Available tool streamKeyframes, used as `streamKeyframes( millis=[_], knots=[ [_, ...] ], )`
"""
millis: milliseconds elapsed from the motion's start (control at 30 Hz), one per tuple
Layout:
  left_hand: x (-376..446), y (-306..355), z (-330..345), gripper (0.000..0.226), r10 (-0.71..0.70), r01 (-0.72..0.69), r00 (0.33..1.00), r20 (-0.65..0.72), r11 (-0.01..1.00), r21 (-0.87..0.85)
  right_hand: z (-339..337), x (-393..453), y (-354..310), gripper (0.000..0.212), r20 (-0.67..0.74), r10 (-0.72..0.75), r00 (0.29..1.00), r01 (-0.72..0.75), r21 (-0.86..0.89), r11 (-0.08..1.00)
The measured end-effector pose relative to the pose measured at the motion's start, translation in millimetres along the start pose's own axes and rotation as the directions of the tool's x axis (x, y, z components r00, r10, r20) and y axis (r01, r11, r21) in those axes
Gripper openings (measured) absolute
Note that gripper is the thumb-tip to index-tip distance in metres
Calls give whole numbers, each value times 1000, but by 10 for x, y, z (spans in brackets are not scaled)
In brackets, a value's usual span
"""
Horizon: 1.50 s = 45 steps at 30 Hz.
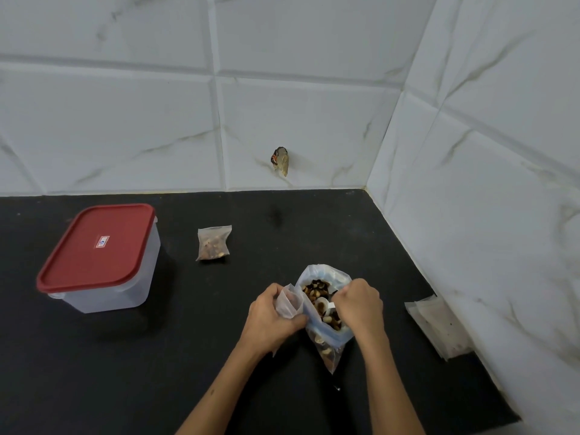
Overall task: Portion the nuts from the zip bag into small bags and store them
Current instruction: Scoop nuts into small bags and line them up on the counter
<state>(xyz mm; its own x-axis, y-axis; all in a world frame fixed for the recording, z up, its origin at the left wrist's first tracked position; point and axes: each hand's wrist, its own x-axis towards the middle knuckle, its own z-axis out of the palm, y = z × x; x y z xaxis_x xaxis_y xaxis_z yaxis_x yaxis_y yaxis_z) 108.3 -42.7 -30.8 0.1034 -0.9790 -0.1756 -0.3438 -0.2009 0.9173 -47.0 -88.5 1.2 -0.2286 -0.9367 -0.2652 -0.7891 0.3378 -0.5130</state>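
Note:
A clear zip bag [329, 343] of mixed nuts stands open on the black counter [251, 356]. My left hand [271, 321] grips a small clear bag [287, 304] just left of the zip bag's mouth. My right hand [361, 306] reaches into the zip bag's mouth with curled fingers that hold a small white scoop [323, 304] among the nuts. A filled small bag [214, 243] of nuts lies farther back on the counter.
A clear plastic container with a red lid [97, 246] stands at the left. A stack of empty small bags [439, 328] lies at the right by the tiled wall. Tiled walls bound the counter at the back and right.

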Motion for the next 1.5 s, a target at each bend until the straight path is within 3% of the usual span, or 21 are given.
streamKeyframes(
  millis=[67,267,533,1000,1167,1333,1500],
  knots=[
    [7,-19,29,33,-6,5,1000,-27,1000,-30,20,24,28,12,23,27,999,-28,58,998],
    [-8,-50,81,37,-42,35,998,-51,992,-122,-83,123,119,20,268,128,955,-174,153,973],
    [-2,-56,100,37,-91,86,996,-20,980,-181,-108,43,148,23,298,131,945,-236,347,908],
    [23,6,-32,46,-179,183,983,43,976,-121,-174,10,127,23,345,137,928,-264,355,897],
    [51,185,-185,43,-256,250,966,22,915,-316,-138,20,108,22,319,135,938,-248,344,906],
    [33,258,-26,58,-202,193,968,-148,979,-70,-131,33,83,19,291,138,947,-237,340,910],
    [31,273,9,49,-200,201,973,-117,980,1,-193,30,92,18,294,148,944,-253,359,899]
  ],
)
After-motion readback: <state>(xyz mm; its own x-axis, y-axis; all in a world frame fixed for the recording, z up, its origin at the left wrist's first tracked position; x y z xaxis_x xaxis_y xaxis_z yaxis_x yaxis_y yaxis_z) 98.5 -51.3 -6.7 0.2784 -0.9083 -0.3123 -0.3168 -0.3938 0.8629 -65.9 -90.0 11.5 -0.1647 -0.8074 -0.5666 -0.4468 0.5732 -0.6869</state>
